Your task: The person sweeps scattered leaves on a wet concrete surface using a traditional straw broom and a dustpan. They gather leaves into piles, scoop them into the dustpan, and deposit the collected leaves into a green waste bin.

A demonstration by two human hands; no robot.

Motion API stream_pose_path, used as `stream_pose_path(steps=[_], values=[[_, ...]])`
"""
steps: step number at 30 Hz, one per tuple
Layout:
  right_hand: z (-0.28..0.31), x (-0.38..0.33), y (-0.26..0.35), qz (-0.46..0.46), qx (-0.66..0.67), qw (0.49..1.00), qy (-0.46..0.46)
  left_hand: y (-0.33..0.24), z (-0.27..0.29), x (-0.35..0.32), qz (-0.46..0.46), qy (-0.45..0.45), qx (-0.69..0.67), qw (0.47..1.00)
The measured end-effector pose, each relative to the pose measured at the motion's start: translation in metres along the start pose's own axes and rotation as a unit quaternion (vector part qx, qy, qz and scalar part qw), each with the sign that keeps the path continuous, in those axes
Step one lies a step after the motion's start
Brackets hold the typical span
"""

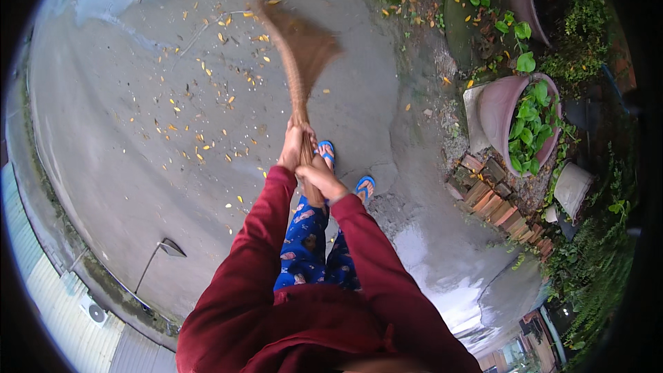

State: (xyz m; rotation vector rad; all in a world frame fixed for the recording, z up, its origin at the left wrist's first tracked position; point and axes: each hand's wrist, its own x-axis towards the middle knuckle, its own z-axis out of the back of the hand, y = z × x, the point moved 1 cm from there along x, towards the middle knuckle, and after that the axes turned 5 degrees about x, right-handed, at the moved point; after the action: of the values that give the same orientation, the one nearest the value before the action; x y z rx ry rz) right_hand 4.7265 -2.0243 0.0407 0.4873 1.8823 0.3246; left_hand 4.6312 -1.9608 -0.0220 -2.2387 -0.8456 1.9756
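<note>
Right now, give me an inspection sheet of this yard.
Surface: grey concrete ground, wet sheen at the lower right.
Job's things: brown broom, bristles blurred over the ground.
Clutter: small yellow leaves scattered left of the broom.
Grip: left hand higher on the handle, right hand below it, both closed around it.
Cables: nothing seen.
Surroundings: pink planter with green plants, stacked bricks, blue sandals on the feet.
</note>
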Motion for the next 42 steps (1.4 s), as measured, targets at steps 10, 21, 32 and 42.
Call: stream_pose_path(steps=[10,21,32,42], values=[[0.044,-0.158,0.03,-0.033,0.151,0.98,-0.129,0.052,-0.127,-0.101,-0.042,0.135,0.035,0.989],[0.079,0.033,0.181,-0.06,0.174,0.973,-0.136,-0.076,-0.185,0.089,-0.133,0.24,0.144,0.951],[0.161,-0.082,0.253,-0.106,0.037,0.994,-0.018,-0.087,-0.276,-0.018,-0.055,0.022,-0.021,0.998],[0.124,0.072,0.311,-0.089,-0.016,0.994,-0.068,-0.186,-0.255,0.12,0.014,0.117,-0.094,0.989]])
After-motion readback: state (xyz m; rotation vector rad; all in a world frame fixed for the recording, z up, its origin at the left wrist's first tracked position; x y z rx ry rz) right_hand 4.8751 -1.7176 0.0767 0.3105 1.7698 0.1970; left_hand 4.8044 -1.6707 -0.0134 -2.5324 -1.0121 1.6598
